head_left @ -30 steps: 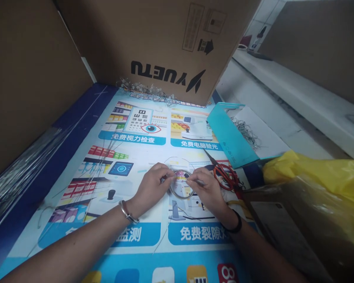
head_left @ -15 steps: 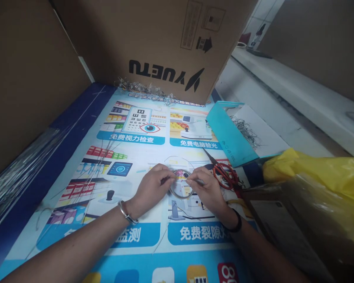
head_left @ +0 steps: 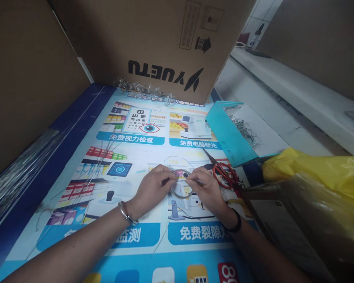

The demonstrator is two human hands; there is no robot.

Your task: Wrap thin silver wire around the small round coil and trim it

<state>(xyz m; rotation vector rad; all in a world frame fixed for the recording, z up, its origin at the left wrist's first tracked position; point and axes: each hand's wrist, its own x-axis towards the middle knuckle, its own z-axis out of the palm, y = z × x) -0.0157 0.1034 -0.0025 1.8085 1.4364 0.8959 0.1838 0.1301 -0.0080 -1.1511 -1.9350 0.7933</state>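
A round ring of grey wire (head_left: 181, 196) is held between my two hands, low over the printed sheet. My left hand (head_left: 153, 186) pinches its left side with thumb and forefinger, a metal bangle round the wrist. On the opposite side my right hand (head_left: 205, 188) is closed in a pinch on the ring; a dark band circles that wrist. A thin loose strand arcs above the ring, and another thin strand trails down across the sheet below it. Just beyond my right hand lie red-handled scissors (head_left: 224, 175), their blades pointing away to the upper left.
A teal box (head_left: 233, 137) holding tangled thin wires (head_left: 244, 131) stands at the right. Yellow plastic (head_left: 315, 169) lies nearer. Cardboard (head_left: 153, 35) walls the back and left, with clear tangled bits (head_left: 144, 88) along its foot. Long wire strands (head_left: 20, 173) lie at the left.
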